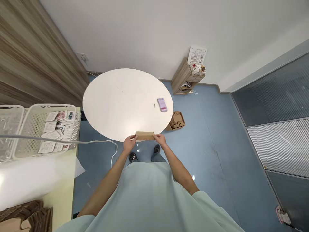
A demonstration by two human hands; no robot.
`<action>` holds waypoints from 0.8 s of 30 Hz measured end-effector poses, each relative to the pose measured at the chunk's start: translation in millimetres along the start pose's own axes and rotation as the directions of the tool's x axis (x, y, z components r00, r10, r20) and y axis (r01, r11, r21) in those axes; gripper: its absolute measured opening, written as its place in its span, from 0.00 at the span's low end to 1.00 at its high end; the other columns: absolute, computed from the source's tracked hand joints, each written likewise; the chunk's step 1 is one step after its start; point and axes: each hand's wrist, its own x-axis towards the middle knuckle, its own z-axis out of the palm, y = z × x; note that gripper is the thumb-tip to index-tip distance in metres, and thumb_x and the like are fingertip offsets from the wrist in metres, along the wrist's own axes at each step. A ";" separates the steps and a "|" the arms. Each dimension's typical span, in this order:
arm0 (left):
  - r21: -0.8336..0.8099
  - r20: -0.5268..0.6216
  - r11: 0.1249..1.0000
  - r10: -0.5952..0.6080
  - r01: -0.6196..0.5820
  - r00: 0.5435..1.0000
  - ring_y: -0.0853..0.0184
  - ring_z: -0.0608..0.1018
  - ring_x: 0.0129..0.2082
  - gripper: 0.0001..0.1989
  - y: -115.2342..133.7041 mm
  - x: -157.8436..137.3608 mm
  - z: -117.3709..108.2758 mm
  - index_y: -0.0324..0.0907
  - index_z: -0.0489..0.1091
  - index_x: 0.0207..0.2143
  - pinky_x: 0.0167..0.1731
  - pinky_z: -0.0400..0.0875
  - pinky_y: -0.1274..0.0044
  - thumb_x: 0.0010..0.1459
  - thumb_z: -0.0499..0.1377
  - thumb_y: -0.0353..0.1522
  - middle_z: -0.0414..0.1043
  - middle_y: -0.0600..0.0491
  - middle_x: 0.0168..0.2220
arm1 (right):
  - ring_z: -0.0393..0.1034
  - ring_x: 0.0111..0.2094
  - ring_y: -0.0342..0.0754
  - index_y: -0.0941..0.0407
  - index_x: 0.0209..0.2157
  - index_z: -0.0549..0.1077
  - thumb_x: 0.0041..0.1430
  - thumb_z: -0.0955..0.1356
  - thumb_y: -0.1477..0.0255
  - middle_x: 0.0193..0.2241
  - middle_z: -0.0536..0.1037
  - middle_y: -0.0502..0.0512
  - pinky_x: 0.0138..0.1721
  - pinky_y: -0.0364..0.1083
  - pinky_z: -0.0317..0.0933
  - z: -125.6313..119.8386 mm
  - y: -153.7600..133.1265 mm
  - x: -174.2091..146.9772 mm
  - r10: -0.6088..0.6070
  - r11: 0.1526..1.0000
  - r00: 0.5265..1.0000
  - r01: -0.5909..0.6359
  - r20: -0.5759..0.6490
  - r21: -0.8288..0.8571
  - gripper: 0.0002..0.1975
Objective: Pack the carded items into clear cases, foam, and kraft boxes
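Note:
A small brown cardboard box (145, 136) is held level between both my hands at the near edge of the white oval table (120, 103). My left hand (129, 143) pinches its left end with thumb and fingers. At the other end, my right hand (160, 139) grips the right corner in the same way. Whether the box is sealed or has a loose flap cannot be made out. A blurred purple item (162, 104) lies on the right part of the table, with a tiny dark object (154, 105) beside it.
An open carton (177, 120) of brown boxes stands on the floor right of the table. Beyond it is a wooden cabinet (181, 75). To my left, a white basket (29, 137) of cards sits on a counter, and a white cable (96, 141) crosses in front.

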 end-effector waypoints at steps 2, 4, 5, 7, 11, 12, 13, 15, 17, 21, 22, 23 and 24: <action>0.002 0.002 1.000 -0.007 0.007 1.000 0.48 0.82 0.58 0.18 4.9 -10.8 9.9 0.42 0.80 0.45 0.58 0.75 0.64 0.67 0.61 0.46 0.84 0.42 0.55 | 0.78 0.36 0.51 0.55 0.27 0.79 0.55 0.74 0.49 0.29 0.83 0.54 0.34 0.43 0.68 -10.1 12.1 -7.8 0.036 0.998 0.997 -0.034 -0.061 0.046 0.22; 0.017 0.012 1.000 -0.014 0.014 1.000 0.48 0.82 0.58 0.19 14.3 -18.8 23.4 0.43 0.79 0.43 0.57 0.75 0.64 0.67 0.60 0.49 0.84 0.42 0.55 | 0.77 0.33 0.49 0.54 0.27 0.77 0.54 0.73 0.49 0.29 0.82 0.53 0.32 0.43 0.67 -24.3 22.5 -11.4 0.077 0.993 0.989 -0.065 -0.130 0.099 0.21; 0.030 0.018 0.999 -0.013 0.013 1.000 0.48 0.83 0.57 0.19 20.8 -21.6 31.7 0.43 0.78 0.42 0.57 0.75 0.64 0.67 0.59 0.49 0.84 0.42 0.55 | 0.77 0.32 0.49 0.54 0.27 0.76 0.53 0.74 0.50 0.29 0.82 0.53 0.31 0.43 0.66 -33.1 27.0 -11.6 0.095 0.989 0.984 -0.076 -0.152 0.125 0.20; 0.055 0.036 0.998 -0.002 0.000 0.999 0.49 0.83 0.55 0.18 37.2 -24.9 51.5 0.44 0.77 0.41 0.56 0.75 0.64 0.68 0.59 0.49 0.84 0.43 0.55 | 0.76 0.30 0.48 0.54 0.26 0.75 0.51 0.75 0.53 0.28 0.81 0.53 0.31 0.43 0.66 -54.5 34.9 -9.2 0.124 0.980 0.976 -0.093 -0.177 0.176 0.18; 0.063 0.101 0.996 0.053 -0.060 0.993 0.51 0.84 0.54 0.15 79.2 -23.5 105.1 0.45 0.76 0.42 0.55 0.76 0.65 0.67 0.59 0.46 0.83 0.45 0.56 | 0.74 0.31 0.48 0.54 0.27 0.75 0.49 0.75 0.54 0.27 0.80 0.52 0.32 0.44 0.67 -112.7 48.7 4.2 0.131 0.955 0.962 -0.058 -0.238 0.291 0.17; 0.062 0.115 0.995 0.071 -0.078 0.991 0.51 0.84 0.55 0.14 90.8 -22.3 121.7 0.45 0.76 0.42 0.56 0.75 0.65 0.66 0.60 0.45 0.83 0.46 0.56 | 0.74 0.31 0.48 0.54 0.27 0.75 0.49 0.75 0.54 0.27 0.80 0.52 0.33 0.44 0.68 -130.5 52.3 8.6 0.123 0.950 0.958 -0.038 -0.259 0.310 0.17; 0.063 0.125 0.993 0.087 -0.095 0.988 0.51 0.83 0.55 0.13 102.3 -21.1 139.5 0.45 0.76 0.42 0.56 0.75 0.65 0.66 0.60 0.44 0.83 0.46 0.55 | 0.74 0.31 0.48 0.54 0.28 0.75 0.49 0.75 0.54 0.28 0.80 0.52 0.34 0.44 0.68 -149.4 56.0 13.1 0.113 0.947 0.953 -0.018 -0.280 0.321 0.17; 0.069 0.145 0.990 0.113 -0.124 0.983 0.51 0.83 0.56 0.10 124.8 -19.8 178.0 0.45 0.77 0.41 0.58 0.75 0.65 0.64 0.61 0.41 0.84 0.45 0.54 | 0.74 0.32 0.48 0.53 0.28 0.76 0.49 0.75 0.54 0.28 0.81 0.52 0.35 0.45 0.69 -189.5 64.0 21.7 0.096 0.947 0.943 0.013 -0.320 0.322 0.17; 0.063 0.170 0.988 0.130 -0.142 0.977 0.52 0.83 0.55 0.09 144.9 -20.9 217.9 0.45 0.78 0.41 0.58 0.75 0.65 0.62 0.62 0.39 0.84 0.45 0.53 | 0.74 0.34 0.49 0.53 0.30 0.76 0.50 0.74 0.53 0.29 0.82 0.53 0.37 0.45 0.69 -230.6 73.0 28.8 0.084 0.950 0.930 0.035 -0.359 0.312 0.17; -0.023 0.218 0.993 0.118 -0.116 0.969 0.53 0.85 0.53 0.14 174.1 -29.5 287.2 0.45 0.80 0.45 0.53 0.80 0.67 0.60 0.64 0.41 0.84 0.46 0.52 | 0.75 0.39 0.50 0.54 0.33 0.78 0.50 0.74 0.53 0.34 0.84 0.54 0.39 0.45 0.69 -302.9 91.8 37.9 0.080 0.946 0.919 0.052 -0.386 0.319 0.18; -0.047 0.230 0.993 0.113 -0.104 0.967 0.54 0.85 0.52 0.15 179.2 -31.5 300.2 0.45 0.80 0.46 0.51 0.81 0.68 0.60 0.65 0.42 0.84 0.46 0.52 | 0.75 0.39 0.51 0.54 0.33 0.79 0.50 0.74 0.54 0.35 0.84 0.55 0.40 0.46 0.69 -316.9 95.9 39.9 0.086 0.943 0.920 0.049 -0.382 0.329 0.18; -0.064 0.243 0.993 0.108 -0.095 0.964 0.54 0.85 0.51 0.16 183.7 -33.0 311.0 0.45 0.80 0.46 0.50 0.81 0.68 0.59 0.65 0.42 0.84 0.46 0.52 | 0.75 0.40 0.51 0.54 0.34 0.79 0.50 0.74 0.54 0.36 0.85 0.56 0.41 0.46 0.68 -328.8 99.5 42.2 0.094 0.939 0.922 0.043 -0.377 0.340 0.18; -0.074 0.255 0.993 0.105 -0.089 0.961 0.54 0.85 0.51 0.16 187.7 -33.5 320.0 0.45 0.81 0.46 0.50 0.81 0.68 0.59 0.66 0.42 0.84 0.45 0.52 | 0.75 0.40 0.51 0.55 0.34 0.80 0.50 0.74 0.55 0.37 0.85 0.57 0.41 0.46 0.68 -338.5 102.6 45.2 0.103 0.936 0.922 0.037 -0.373 0.350 0.18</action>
